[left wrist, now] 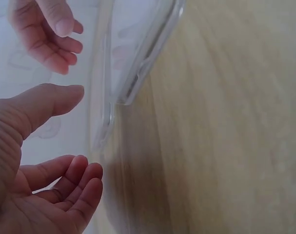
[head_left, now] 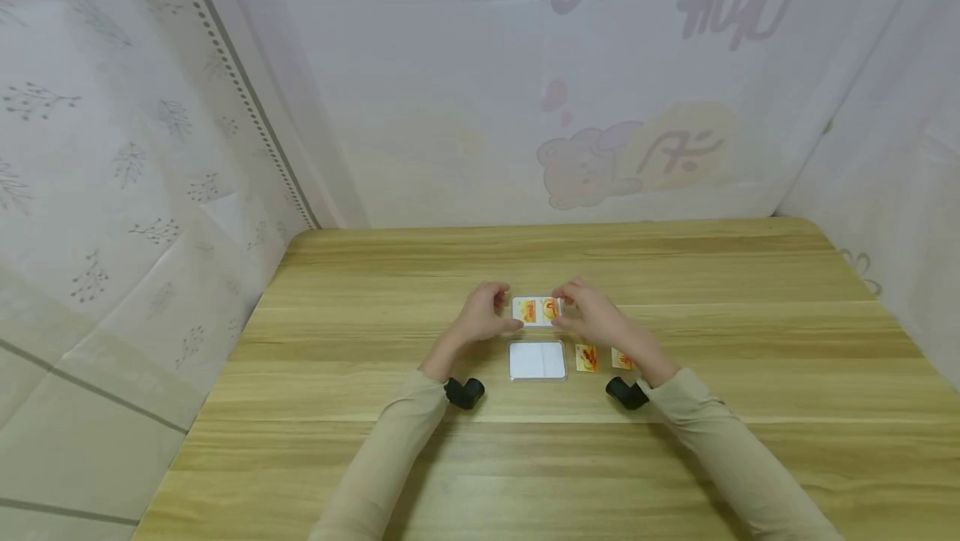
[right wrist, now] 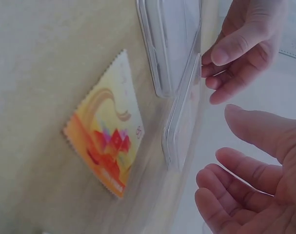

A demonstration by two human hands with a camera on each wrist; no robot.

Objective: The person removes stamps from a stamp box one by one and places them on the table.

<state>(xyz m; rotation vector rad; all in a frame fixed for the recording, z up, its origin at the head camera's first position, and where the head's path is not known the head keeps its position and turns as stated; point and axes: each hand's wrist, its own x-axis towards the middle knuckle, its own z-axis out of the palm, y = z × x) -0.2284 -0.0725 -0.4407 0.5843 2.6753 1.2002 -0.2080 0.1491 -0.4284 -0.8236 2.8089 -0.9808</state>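
A clear flat case holding two orange and yellow stamps lies on the table between both hands. My left hand is just off its left end, thumb and fingers relaxed and apart. On the opposite end, my right hand has its thumb and fingers spread by the case's corners. Both wrist views show a gap between the fingers and the case edge. Nearer to me sits a second clear case with a white inside. Loose stamps lie right of it, one large in the right wrist view.
The wooden table reaches back to a pale printed curtain. Black wrist devices are worn on both wrists. Another loose stamp lies partly beneath the right forearm in the head view.
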